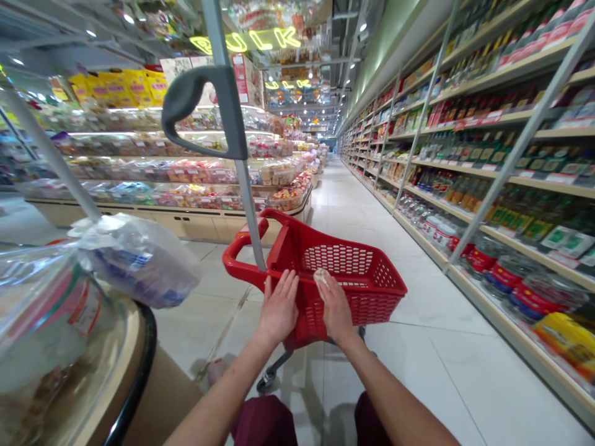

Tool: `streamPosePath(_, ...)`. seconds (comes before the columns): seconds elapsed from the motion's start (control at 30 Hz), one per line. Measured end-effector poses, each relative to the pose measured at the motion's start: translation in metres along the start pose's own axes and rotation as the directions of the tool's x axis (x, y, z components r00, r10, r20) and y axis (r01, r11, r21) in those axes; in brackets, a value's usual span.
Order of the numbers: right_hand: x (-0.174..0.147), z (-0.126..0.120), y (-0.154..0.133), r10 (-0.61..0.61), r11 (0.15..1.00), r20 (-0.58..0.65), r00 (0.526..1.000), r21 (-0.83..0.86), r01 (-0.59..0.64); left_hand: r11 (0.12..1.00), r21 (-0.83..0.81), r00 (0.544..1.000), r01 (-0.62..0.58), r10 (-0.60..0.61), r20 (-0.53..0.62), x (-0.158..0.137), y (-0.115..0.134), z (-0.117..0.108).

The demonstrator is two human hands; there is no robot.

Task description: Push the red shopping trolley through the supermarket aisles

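Observation:
A red plastic shopping trolley [304,316] with a perforated basket stands before me on wheels, side-on. My left hand [280,308] rests on the near rim of its basket, fingers stretched out, with nothing in it. My right hand [335,308] presses a crumpled whitish cloth [320,277] against the same rim, a little further right. A grey pole [246,195] with a dark grey loop handle [237,118] rises from the trolley's left end. The inside of the basket shows only in part.
Shelves of bottles and jars [502,269] line the right side. A tiered display of packaged sweets [186,170] stands behind the trolley. Close on my left is a rounded counter [160,365] with a plastic bag [144,260] on it. A tiled aisle [328,192] runs ahead.

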State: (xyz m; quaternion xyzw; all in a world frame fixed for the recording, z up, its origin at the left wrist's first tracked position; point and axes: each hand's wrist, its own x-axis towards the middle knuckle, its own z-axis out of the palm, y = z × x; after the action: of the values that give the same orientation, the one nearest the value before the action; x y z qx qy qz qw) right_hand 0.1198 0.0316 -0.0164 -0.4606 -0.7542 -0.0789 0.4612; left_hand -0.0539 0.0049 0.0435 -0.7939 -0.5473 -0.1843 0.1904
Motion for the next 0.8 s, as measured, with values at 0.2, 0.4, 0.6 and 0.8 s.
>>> streamPosePath(0.2,0.006,-0.003,0.027,0.138,0.990,-0.071,0.988,0.028,-0.136,0.952,0.013,0.933,0.305,-0.296,-0.207,0.004,-0.079,-0.031)
streamPosePath(0.4,0.047,0.030,-0.065,-0.045,0.975,-0.031,0.999,0.217,0.051,0.959,0.001,0.949,0.282,-0.279,-0.146,0.016,-0.078,-0.029)
streamPosePath(0.6,-0.008,0.045,-0.045,-0.268,0.957,0.007,0.964,0.118,0.265,0.973,-0.047,0.953,0.226,-0.231,-0.194,0.015,-0.064,-0.019)
streamPosePath(0.8,-0.010,0.023,-0.034,-0.258,0.962,0.026,0.966,0.099,0.254,0.977,-0.052,0.956,0.205,-0.212,-0.205,0.019,-0.053,-0.015)
